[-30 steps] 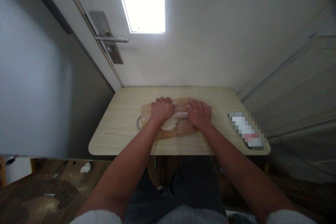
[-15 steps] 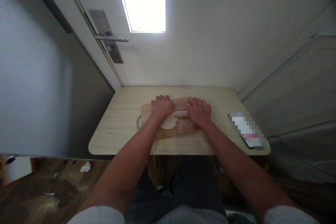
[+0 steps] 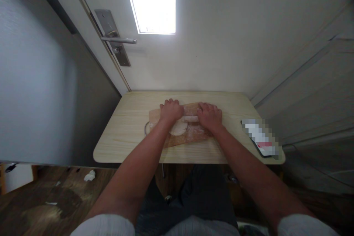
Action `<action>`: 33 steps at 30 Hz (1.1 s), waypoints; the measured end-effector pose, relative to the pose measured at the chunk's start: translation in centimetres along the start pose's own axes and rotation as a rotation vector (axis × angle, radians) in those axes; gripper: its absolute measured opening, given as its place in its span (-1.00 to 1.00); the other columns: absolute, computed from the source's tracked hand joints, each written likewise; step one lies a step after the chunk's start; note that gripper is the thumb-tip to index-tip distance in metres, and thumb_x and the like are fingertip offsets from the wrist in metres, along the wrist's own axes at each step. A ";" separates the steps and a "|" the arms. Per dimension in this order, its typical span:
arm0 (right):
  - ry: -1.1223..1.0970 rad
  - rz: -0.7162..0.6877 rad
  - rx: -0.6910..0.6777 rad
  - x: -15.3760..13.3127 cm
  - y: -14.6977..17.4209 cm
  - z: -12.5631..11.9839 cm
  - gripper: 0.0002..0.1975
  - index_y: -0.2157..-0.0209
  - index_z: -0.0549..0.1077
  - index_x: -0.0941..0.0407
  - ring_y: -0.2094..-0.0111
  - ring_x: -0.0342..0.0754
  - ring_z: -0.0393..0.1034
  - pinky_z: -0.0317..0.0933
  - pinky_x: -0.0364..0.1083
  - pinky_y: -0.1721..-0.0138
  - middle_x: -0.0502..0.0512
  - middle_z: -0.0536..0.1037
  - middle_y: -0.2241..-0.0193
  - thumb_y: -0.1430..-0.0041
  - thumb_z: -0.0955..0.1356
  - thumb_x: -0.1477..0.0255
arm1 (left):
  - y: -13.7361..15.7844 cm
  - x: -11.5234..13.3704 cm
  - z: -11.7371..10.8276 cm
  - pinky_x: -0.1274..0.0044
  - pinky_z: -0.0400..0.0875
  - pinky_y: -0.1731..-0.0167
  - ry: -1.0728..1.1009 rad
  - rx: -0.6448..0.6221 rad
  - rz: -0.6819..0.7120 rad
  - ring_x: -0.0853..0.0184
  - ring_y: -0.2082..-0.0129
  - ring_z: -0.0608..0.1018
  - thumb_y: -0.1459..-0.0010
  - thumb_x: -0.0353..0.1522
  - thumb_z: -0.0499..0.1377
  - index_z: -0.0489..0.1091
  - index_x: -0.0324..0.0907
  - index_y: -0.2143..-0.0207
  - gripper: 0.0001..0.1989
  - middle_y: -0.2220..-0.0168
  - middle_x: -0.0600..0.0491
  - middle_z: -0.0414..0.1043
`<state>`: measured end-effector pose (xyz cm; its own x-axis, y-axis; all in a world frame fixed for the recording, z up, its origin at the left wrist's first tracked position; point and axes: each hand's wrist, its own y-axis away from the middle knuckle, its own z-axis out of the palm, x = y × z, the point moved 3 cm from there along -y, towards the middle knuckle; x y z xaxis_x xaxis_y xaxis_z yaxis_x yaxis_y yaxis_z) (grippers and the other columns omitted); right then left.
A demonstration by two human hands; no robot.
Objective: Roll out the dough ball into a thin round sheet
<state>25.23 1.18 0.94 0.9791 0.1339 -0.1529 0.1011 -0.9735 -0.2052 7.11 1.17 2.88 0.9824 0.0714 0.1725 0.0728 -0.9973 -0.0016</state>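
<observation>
A floury rolling pin lies crosswise over a wooden cutting board. My left hand is closed over its left end, and my right hand is closed over its right end. Just on the near side of the pin lies a flattened round of pale dough, partly covered by my left hand and forearm. White flour dusts the board, mostly toward the right. A metal ring handle sticks out at the board's left end.
The board rests on a small light-wood table set against a white door. A metal door handle juts out at the upper left. Near the table's right edge lies a flat object with its face pixelated. Crumpled white paper is on the floor.
Both hands and the rolling pin have shifted very slightly away from me. A little more of the dough shows. The board stays in place.
</observation>
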 end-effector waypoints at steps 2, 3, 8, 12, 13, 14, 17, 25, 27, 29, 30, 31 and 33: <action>0.006 0.002 0.000 0.0 -0.1 0.0 -0.57 -0.16 0.37 -0.01 -0.09 0.15 0.25 0.03 0.11 -0.07 0.18 0.45 -0.13 -0.37 0.14 0.25 | -0.2 -0.1 0.1 0.10 0.25 -0.06 0.001 0.009 -0.002 -0.01 -0.12 0.36 -0.28 -0.23 -0.11 0.42 -0.14 -0.04 -0.56 -0.09 -0.22 0.40; 0.010 0.004 -0.001 0.0 -0.2 0.0 -0.58 -0.16 0.37 -0.02 -0.09 0.15 0.26 0.03 0.11 -0.07 0.17 0.46 -0.12 -0.37 0.15 0.26 | -0.2 -0.1 0.1 0.10 0.26 -0.06 0.002 0.014 -0.001 0.00 -0.12 0.36 -0.28 -0.24 -0.11 0.43 -0.14 -0.04 -0.56 -0.08 -0.22 0.40; 0.011 0.013 -0.024 0.0 -0.6 0.1 -0.58 -0.16 0.37 -0.03 -0.09 0.15 0.27 0.06 0.12 -0.06 0.15 0.46 -0.13 -0.36 0.16 0.25 | -0.7 -0.1 0.1 0.10 0.28 -0.05 0.006 0.012 0.004 0.00 -0.10 0.38 -0.26 -0.25 -0.10 0.44 -0.16 -0.02 -0.57 -0.06 -0.23 0.42; 0.022 0.008 -0.025 0.1 -0.7 0.2 -0.57 -0.19 0.36 -0.02 -0.10 0.15 0.26 0.05 0.12 -0.09 0.17 0.44 -0.15 -0.37 0.15 0.26 | -0.9 -0.1 0.0 0.14 0.27 -0.06 0.011 -0.010 -0.009 0.03 -0.11 0.39 -0.27 -0.26 -0.09 0.43 -0.15 -0.02 -0.58 -0.07 -0.22 0.42; 0.024 0.005 -0.022 0.1 -0.8 0.3 -0.56 -0.19 0.35 -0.02 -0.10 0.15 0.26 0.05 0.12 -0.09 0.17 0.44 -0.15 -0.36 0.15 0.26 | -1.0 -0.1 0.0 0.14 0.27 -0.06 0.011 -0.009 -0.010 0.03 -0.11 0.39 -0.27 -0.26 -0.09 0.43 -0.15 -0.02 -0.58 -0.07 -0.22 0.42; 0.024 0.006 -0.021 0.1 -0.8 0.3 -0.56 -0.19 0.36 -0.02 -0.10 0.15 0.26 0.05 0.12 -0.09 0.17 0.44 -0.15 -0.36 0.15 0.26 | -1.0 -0.1 0.0 0.14 0.27 -0.06 0.010 -0.008 -0.014 0.03 -0.11 0.39 -0.27 -0.26 -0.09 0.43 -0.16 -0.02 -0.58 -0.07 -0.22 0.43; 0.013 0.014 -0.040 0.2 -1.0 0.4 -0.56 -0.19 0.36 -0.03 -0.11 0.16 0.26 0.07 0.12 -0.08 0.17 0.43 -0.16 -0.36 0.15 0.26 | -1.2 -0.1 -0.1 0.15 0.29 -0.05 0.006 -0.007 -0.015 0.02 -0.10 0.40 -0.26 -0.25 -0.09 0.43 -0.16 -0.01 -0.58 -0.06 -0.22 0.43; -0.018 0.022 -0.047 0.2 -1.3 0.5 -0.56 -0.19 0.37 -0.03 -0.12 0.16 0.26 0.06 0.13 -0.10 0.16 0.44 -0.15 -0.36 0.16 0.25 | -1.5 0.0 -0.2 0.12 0.30 -0.03 0.009 -0.017 -0.006 0.00 -0.08 0.42 -0.25 -0.28 -0.09 0.44 -0.20 -0.01 -0.57 -0.04 -0.25 0.44; -0.018 0.027 -0.052 0.2 -1.4 0.5 -0.56 -0.19 0.37 -0.03 -0.12 0.17 0.26 0.06 0.13 -0.10 0.17 0.44 -0.16 -0.35 0.16 0.25 | -1.5 0.0 -0.2 0.12 0.30 -0.04 0.006 -0.021 -0.005 0.01 -0.08 0.42 -0.26 -0.28 -0.09 0.44 -0.20 -0.01 -0.57 -0.04 -0.25 0.45; -0.012 0.028 -0.057 0.2 -1.5 0.5 -0.55 -0.20 0.36 -0.04 -0.12 0.17 0.26 0.06 0.14 -0.10 0.16 0.43 -0.17 -0.35 0.16 0.25 | -1.6 0.0 -0.2 0.13 0.30 -0.04 0.004 -0.031 -0.010 0.02 -0.09 0.42 -0.26 -0.28 -0.08 0.44 -0.20 -0.02 -0.57 -0.04 -0.24 0.45; -0.007 0.028 -0.061 0.2 -1.5 0.6 -0.55 -0.20 0.36 -0.04 -0.12 0.17 0.27 0.07 0.13 -0.10 0.15 0.43 -0.17 -0.35 0.16 0.25 | -1.6 0.0 -0.2 0.14 0.29 -0.05 0.005 -0.036 -0.013 0.02 -0.09 0.42 -0.25 -0.28 -0.08 0.43 -0.19 -0.03 -0.57 -0.05 -0.24 0.45; -0.003 0.027 -0.064 0.3 -1.6 0.6 -0.55 -0.20 0.36 -0.04 -0.12 0.16 0.27 0.08 0.13 -0.09 0.15 0.43 -0.17 -0.35 0.16 0.25 | -1.7 -0.1 -0.2 0.14 0.29 -0.06 0.008 -0.041 -0.016 0.02 -0.10 0.41 -0.25 -0.28 -0.08 0.43 -0.19 -0.04 -0.57 -0.06 -0.24 0.44; 0.005 0.024 -0.066 0.3 -1.7 0.6 -0.54 -0.21 0.35 -0.04 -0.12 0.16 0.27 0.08 0.13 -0.09 0.15 0.43 -0.17 -0.36 0.16 0.24 | -1.8 -0.1 -0.1 0.13 0.28 -0.06 0.015 -0.048 -0.020 0.01 -0.10 0.41 -0.25 -0.29 -0.08 0.43 -0.19 -0.05 -0.56 -0.07 -0.24 0.43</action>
<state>25.20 2.99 0.65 0.9823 0.1094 -0.1521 0.0886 -0.9865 -0.1374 6.89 2.98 2.96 0.9781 0.0917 0.1869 0.0840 -0.9953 0.0487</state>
